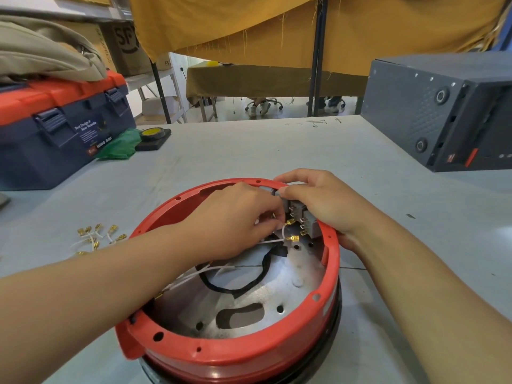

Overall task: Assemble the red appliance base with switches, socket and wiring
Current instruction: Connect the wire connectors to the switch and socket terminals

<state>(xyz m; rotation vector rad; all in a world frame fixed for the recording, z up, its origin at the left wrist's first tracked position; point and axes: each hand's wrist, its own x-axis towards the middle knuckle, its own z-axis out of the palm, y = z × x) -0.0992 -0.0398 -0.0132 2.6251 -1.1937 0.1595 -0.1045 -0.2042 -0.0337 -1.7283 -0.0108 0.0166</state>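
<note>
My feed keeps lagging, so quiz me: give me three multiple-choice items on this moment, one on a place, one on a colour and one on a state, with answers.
1. Where do the loose wires with brass terminals lie?
A. on the table, left of the red base
B. inside the toolbox
C. on the grey machine

2. What colour is the toolbox lid?
A. yellow
B. orange-red
C. white

3. What is the left hand doing?
A. resting flat on the table
B. pinching a white wire by the grey switch block
C. lifting the tape roll

Answers:
1 A, they are scattered on the table beside the red base.
2 B, an orange-red lid tops its dark blue body.
3 B, its fingertips close on the white wire at the grey switch block, which the right hand holds against the rim.
</note>
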